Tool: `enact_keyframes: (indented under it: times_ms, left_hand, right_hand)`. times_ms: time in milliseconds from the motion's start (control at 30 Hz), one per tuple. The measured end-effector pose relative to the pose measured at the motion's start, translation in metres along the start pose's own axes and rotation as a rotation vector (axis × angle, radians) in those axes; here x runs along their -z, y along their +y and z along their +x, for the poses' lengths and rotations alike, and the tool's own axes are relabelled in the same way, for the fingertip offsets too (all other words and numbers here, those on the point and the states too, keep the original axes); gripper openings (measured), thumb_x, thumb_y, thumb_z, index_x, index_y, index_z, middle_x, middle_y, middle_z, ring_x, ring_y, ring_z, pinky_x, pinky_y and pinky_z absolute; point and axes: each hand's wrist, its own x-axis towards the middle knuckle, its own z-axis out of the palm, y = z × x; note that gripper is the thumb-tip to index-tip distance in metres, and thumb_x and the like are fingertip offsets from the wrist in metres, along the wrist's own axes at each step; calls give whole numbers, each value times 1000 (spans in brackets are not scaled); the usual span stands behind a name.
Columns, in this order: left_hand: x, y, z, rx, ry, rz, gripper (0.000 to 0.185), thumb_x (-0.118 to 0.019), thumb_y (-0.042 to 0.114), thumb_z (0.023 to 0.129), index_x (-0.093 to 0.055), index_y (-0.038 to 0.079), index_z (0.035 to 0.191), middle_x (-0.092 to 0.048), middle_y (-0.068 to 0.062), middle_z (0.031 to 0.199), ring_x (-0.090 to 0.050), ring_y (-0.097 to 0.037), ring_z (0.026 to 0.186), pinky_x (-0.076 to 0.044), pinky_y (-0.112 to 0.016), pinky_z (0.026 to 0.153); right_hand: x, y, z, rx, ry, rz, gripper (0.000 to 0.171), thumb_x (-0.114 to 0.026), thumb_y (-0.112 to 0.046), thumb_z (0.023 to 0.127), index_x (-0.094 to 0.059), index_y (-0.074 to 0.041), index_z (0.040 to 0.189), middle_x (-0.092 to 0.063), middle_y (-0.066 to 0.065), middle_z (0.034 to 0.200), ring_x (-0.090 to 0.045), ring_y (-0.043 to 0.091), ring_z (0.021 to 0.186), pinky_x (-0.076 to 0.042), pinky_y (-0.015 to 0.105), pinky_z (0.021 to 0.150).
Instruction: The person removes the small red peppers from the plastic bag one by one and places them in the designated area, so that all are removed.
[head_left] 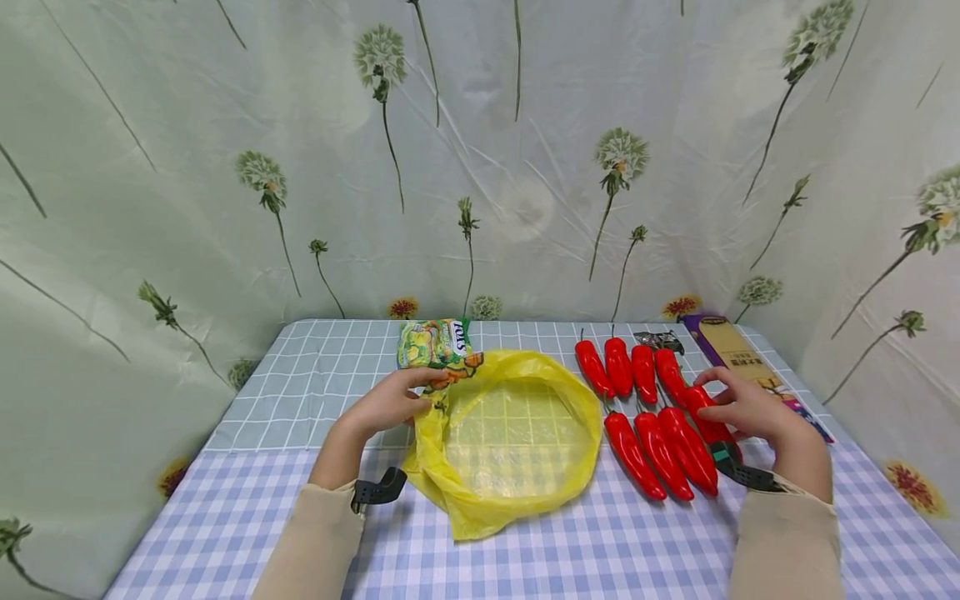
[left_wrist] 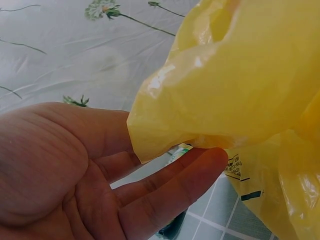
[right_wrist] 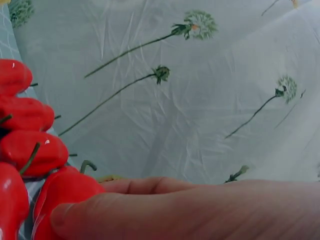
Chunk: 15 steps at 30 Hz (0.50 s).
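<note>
The left hand pinched the rim of the yellow bag, its grip closed lightly on the plastic; in the left wrist view the fingers lay nearly straight under the bunched plastic. The bag lay open on the desk, its mouth facing up. A snack packet lay just behind that hand. The right hand rested over the nearest red pepper in the rows of red peppers, fingers loosely curved; whether they actually clasped it could not be told. The right wrist view showed only one finger beside a pepper. A box at the far right was partly hidden by that hand.
</note>
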Motion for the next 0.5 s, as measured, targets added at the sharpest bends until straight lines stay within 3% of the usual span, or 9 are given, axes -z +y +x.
enact_keyframes:
  times_ms: [267,500]
  left_hand:
    - [0,1,-1,6,-4,-2,55,-54,2,92,-53,15,145,-49,-17,150,-64,-23,95,-57,-37,65]
    - [0,3,-1,-7,6,7,55,-54,2,91,-53,14,145,-50,-17,150,-64,-23,95,-57,-38,65]
  right_hand:
    - [1,9,-2,-49,-51,9,56,-71,-25,89,-44,-3,133,-59,22,115,-58,25,101,-59,40,76]
    - [2,13,0,-66,-67,6,51,-69,-26,91,-46,-3,131,-58,25,117,-57,27,103,-59,41,75]
